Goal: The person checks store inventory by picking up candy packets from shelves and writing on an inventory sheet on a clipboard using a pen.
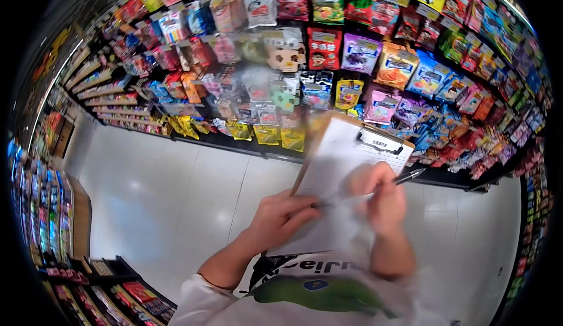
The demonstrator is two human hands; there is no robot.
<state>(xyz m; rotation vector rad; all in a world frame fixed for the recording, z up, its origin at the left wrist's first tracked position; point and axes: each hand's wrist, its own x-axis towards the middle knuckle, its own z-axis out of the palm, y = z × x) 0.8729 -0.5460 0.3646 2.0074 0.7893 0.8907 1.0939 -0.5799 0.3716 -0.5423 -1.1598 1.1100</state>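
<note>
Nearest, a white shirt (202, 302) showed below the clipboard (302, 175). The left hand's (274, 220) grip, at the clipboard's left edge, pinched the pen's dark end; the right hand's (384, 200) blurred grip closed around the pen (410, 176) above the paper (334, 165). Beyond hung candy bags (324, 49).

Brown clipboard (310, 157) tilting right of centre
White paper (343, 144) is lying on it; a black-and-silver pen (410, 176) is slanting upward at centre right.
</note>
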